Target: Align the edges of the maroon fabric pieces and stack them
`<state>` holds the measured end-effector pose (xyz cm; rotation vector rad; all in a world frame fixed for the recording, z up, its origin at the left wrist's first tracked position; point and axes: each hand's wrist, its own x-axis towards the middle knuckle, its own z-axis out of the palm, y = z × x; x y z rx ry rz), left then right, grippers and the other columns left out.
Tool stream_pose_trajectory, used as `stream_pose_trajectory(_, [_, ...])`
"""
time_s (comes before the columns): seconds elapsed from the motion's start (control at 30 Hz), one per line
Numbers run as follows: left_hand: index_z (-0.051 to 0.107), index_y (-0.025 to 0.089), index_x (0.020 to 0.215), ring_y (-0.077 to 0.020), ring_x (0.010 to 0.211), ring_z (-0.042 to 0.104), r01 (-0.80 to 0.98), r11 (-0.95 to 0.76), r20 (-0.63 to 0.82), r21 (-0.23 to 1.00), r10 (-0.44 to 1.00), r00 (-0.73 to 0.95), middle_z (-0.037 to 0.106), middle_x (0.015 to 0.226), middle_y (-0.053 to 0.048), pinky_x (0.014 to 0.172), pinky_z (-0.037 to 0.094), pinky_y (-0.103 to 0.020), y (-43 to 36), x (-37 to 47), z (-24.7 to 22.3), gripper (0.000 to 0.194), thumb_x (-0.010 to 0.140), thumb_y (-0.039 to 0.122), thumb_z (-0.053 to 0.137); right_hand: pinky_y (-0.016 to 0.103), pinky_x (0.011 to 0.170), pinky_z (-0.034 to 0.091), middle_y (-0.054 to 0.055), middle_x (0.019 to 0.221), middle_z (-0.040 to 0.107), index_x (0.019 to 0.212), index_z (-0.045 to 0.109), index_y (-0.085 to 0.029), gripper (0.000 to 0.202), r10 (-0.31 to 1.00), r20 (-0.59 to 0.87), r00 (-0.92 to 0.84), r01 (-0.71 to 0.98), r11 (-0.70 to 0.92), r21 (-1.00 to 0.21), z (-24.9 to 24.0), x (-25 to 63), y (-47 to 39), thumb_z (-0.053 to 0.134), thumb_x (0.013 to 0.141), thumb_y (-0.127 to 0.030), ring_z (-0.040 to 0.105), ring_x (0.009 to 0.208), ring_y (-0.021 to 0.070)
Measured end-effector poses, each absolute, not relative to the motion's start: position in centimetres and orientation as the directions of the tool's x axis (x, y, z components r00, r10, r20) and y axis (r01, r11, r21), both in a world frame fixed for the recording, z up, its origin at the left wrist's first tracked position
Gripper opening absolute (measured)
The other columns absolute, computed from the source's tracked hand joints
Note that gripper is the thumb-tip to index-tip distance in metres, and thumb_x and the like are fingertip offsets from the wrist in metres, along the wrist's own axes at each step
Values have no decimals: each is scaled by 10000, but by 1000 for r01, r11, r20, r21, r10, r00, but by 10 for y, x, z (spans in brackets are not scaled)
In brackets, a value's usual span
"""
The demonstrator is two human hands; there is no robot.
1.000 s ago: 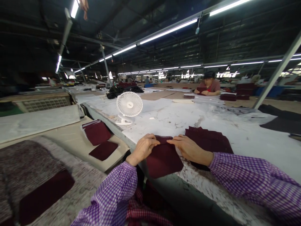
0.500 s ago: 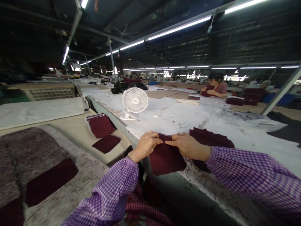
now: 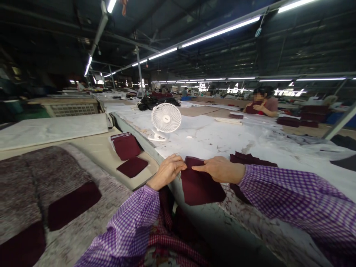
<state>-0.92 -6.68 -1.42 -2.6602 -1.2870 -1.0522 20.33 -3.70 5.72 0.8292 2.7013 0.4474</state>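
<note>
A dark maroon fabric piece [image 3: 203, 187] with cut corners lies at the edge of the white-covered table, its lower part hanging over the side. My left hand [image 3: 168, 171] pinches its upper left edge between thumb and fingers. On the same cloth, my right hand [image 3: 221, 169] rests from the right with its index finger stretched across the upper part; its other fingers are bent and partly hidden. Behind my right wrist, a stack of maroon pieces [image 3: 251, 158] is partly covered by my sleeve.
A white fan [image 3: 166, 118] stands ahead on the white-covered table [image 3: 205, 133]. To the left, maroon pieces [image 3: 125, 146] lie on a lower beige surface, and another maroon piece [image 3: 75, 204] lies on mottled fabric. Across the table, a person [image 3: 267, 104] holds maroon cloth.
The view has turned slightly left. My right hand has shifted left over the cloth, its index finger now stretched across the fabric. My left hand still pinches the edge.
</note>
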Motion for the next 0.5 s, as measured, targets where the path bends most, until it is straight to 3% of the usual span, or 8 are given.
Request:
stream_pose_trajectory(0.1, [672, 161, 866, -172, 848, 514, 681, -654, 566, 329, 714, 412, 627, 855, -63, 786, 427, -292, -68, -13, -15, 241, 913, 252, 454, 274, 565, 403, 86, 865, 684, 1346, 442, -352, 663, 561, -202, -803, 467, 802, 371, 64, 197, -38, 455, 756, -49, 639, 719, 204])
stream_pose_trajectory(0.3, [643, 160, 915, -165, 847, 543, 611, -562, 540, 558, 805, 247, 618, 829, -42, 800, 441, -302, -71, -16, -13, 173, 871, 162, 476, 242, 500, 341, 64, 733, 668, 1333, 461, -349, 687, 529, -217, -820, 422, 816, 395, 70, 191, -37, 454, 722, -34, 585, 565, 149])
stream_pose_trajectory(0.5, [641, 165, 842, -174, 873, 523, 652, -596, 555, 468, 773, 307, 591, 842, -44, 812, 431, -305, -70, -13, -15, 175, 837, 110, 475, 236, 476, 311, 45, 668, 645, 1337, 459, -337, 707, 492, -213, -844, 386, 833, 396, 70, 189, -34, 455, 707, -17, 549, 517, 129])
